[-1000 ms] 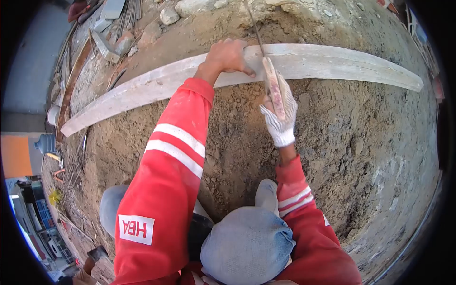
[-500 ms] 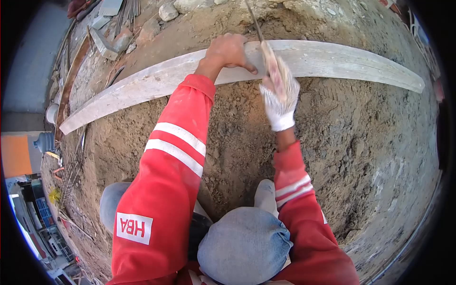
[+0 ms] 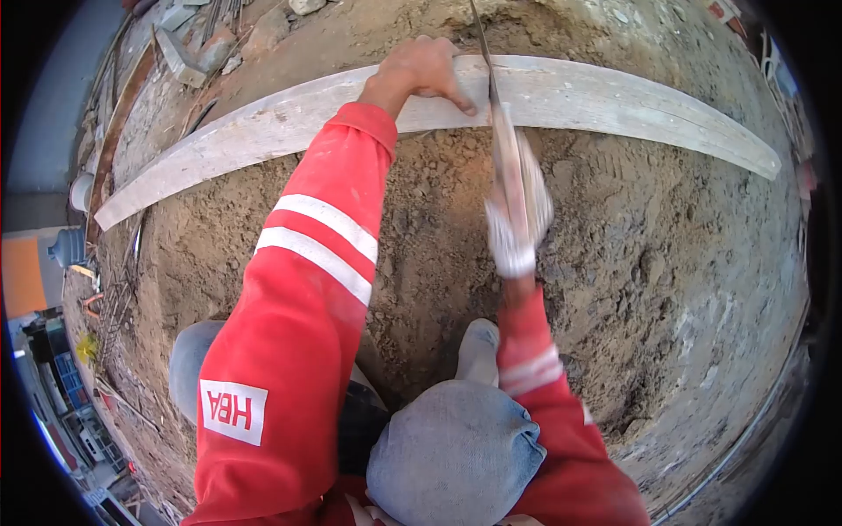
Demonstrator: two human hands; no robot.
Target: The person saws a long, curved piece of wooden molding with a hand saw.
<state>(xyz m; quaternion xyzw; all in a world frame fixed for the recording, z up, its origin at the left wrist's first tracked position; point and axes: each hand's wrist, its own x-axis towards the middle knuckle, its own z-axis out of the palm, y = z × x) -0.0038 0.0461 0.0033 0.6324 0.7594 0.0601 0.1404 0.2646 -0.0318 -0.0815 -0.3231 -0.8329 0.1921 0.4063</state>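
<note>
A long pale wooden board (image 3: 614, 98) lies across the ground in front of me. Bare, my left hand (image 3: 424, 72) grips its upper edge, with the thumb on top of the board. My right hand (image 3: 519, 206), in a white knitted glove, is wrapped round the handle of a saw (image 3: 491, 79). The thin blade points away from me and crosses the board just right of my left thumb. Motion blurs the glove and the handle somewhat. Whether the blade has cut into the wood cannot be made out.
Brown soil (image 3: 430, 228) spreads below the board. My knee (image 3: 452, 451) is close at the bottom. Concrete blocks (image 3: 180, 57) and a rusty strip (image 3: 123, 123) lie at the upper left, near a white bucket (image 3: 82, 191) and a blue water jug (image 3: 67, 248).
My right hand has pulled back toward me with the saw, so the handle is now below the board's near edge. My left hand still grips the board. The view has shifted slightly.
</note>
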